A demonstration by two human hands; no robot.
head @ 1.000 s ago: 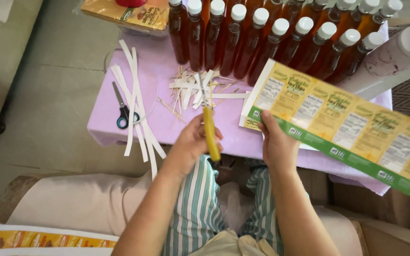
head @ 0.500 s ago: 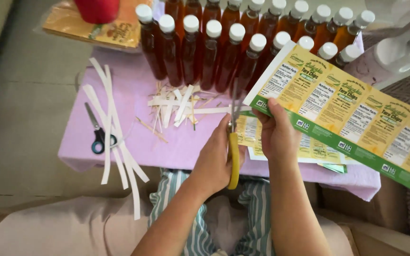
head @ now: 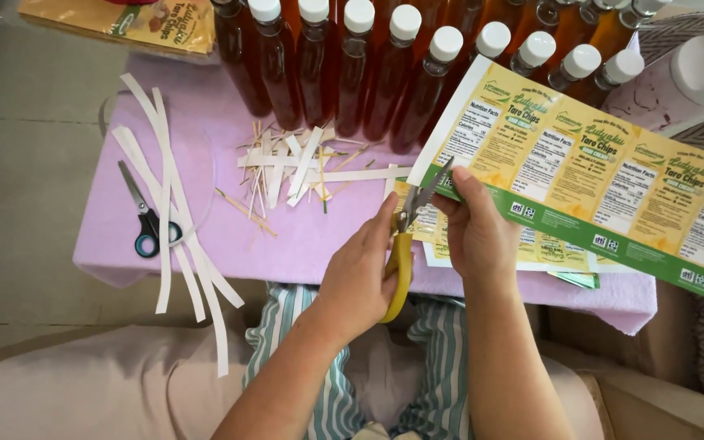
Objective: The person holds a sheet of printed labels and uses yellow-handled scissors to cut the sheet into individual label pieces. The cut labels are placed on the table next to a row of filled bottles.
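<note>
1. Head view: the left hand (head: 360,273) is closed around the handles of yellow-handled metal scissors (head: 405,244), blades parted at the lower left corner of the sheet.
2. The right hand (head: 474,232) pinches that long printed sheet of yellow and green labels (head: 605,175), held up tilted over the right part of the lilac-covered table (head: 303,236).
3. Amber-filled bottles with white caps (head: 360,65) stand in rows at the table's far side.
4. Small white paper offcuts (head: 295,163) lie before the bottles; long white paper strips (head: 177,216) hang over the left edge, beside blue-handled scissors (head: 144,216).
</note>
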